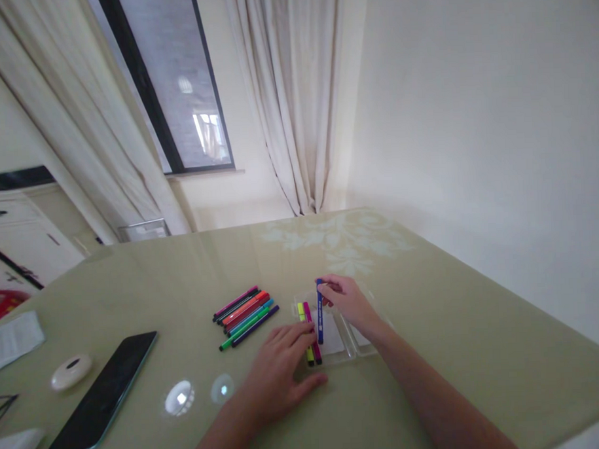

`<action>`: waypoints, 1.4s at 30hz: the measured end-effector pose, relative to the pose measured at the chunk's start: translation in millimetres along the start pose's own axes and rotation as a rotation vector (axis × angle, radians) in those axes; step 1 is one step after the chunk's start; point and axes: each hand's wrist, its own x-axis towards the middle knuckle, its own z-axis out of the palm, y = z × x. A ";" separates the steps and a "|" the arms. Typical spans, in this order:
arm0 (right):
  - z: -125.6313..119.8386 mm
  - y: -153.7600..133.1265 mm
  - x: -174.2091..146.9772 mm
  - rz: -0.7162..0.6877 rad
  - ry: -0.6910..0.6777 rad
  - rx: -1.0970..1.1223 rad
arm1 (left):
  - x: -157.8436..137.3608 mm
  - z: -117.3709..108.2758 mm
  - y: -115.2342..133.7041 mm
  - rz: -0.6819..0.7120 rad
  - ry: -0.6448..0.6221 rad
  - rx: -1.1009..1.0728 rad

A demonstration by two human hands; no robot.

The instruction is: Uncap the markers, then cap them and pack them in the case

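Between the thumb and fingers of my right hand is a blue marker, gripped near its top end above a clear plastic case. Inside the case, along its left side, lie a yellow marker and a magenta marker. My left hand rests at the case's left edge, thumb apart, fingertips on or just over these two markers. To the left, a group of several coloured markers, among them a red marker and a green marker, lies side by side on the table.
The table has a glossy top. On its left are a dark tablet or phone, a white oval object, and a white packet. A wall borders the right side; curtains hang behind.
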 end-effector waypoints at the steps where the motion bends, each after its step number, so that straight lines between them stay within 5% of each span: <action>1: 1.1 1.3 -0.7 0.003 -0.023 -0.040 | -0.2 0.9 -0.9 -0.011 -0.012 0.015; 20: 15.6 -2.2 -14.7 -0.219 -0.139 -0.670 | 2.6 -5.8 3.7 -0.024 -0.063 0.155; 28: 14.1 -4.6 -15.7 -0.220 -0.148 -0.730 | 3.0 -8.0 1.3 -0.009 -0.010 0.129; 33: 13.7 -1.7 -14.2 -0.233 -0.116 -0.719 | 4.1 -20.3 -19.6 -0.341 0.193 0.324; 36: 14.5 -3.2 -15.2 -0.229 -0.111 -0.713 | 2.6 -28.8 -28.7 -0.530 0.196 0.510; 42: 16.2 -8.2 -18.3 -0.254 -0.121 -0.695 | 0.1 -25.3 -31.1 -0.500 0.142 0.467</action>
